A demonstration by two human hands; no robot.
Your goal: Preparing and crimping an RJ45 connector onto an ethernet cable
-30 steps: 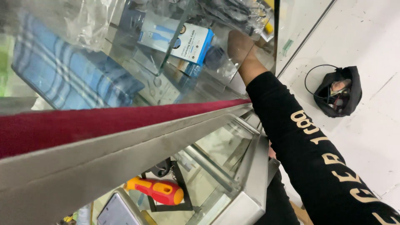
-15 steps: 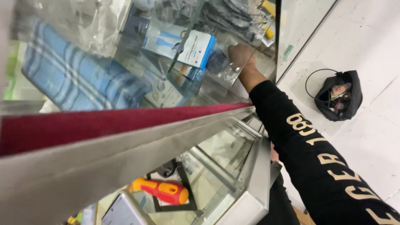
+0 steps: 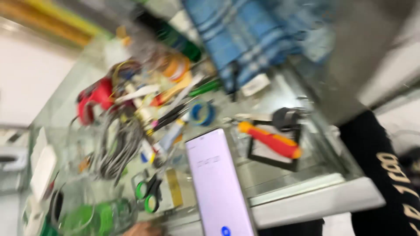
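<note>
The view is blurred by motion. A smartphone (image 3: 218, 188) with a lit pale screen rises from the bottom edge in front of a glass counter (image 3: 306, 192). A small part of my left hand (image 3: 143, 228) shows at the bottom edge just left of the phone; the grip itself is cut off. My right hand is out of view. Only its black sleeve (image 3: 385, 179) with gold lettering shows at the right. Behind the phone lies an orange and red screwdriver (image 3: 271, 140) across a black frame (image 3: 267, 161).
The counter carries green-handled scissors (image 3: 148, 196), a blue tape roll (image 3: 202, 112), grey cables (image 3: 114, 148), a red tool (image 3: 94, 102) and several pens and tubes. A blue plaid cloth (image 3: 262, 39) lies at the top. A clear jar of green material (image 3: 87, 216) stands lower left.
The view has swung from the upper glass shelf down onto the cluttered counter. My right hand, which reached to a box on that shelf, has left view. The phone now fills more of the frame.
</note>
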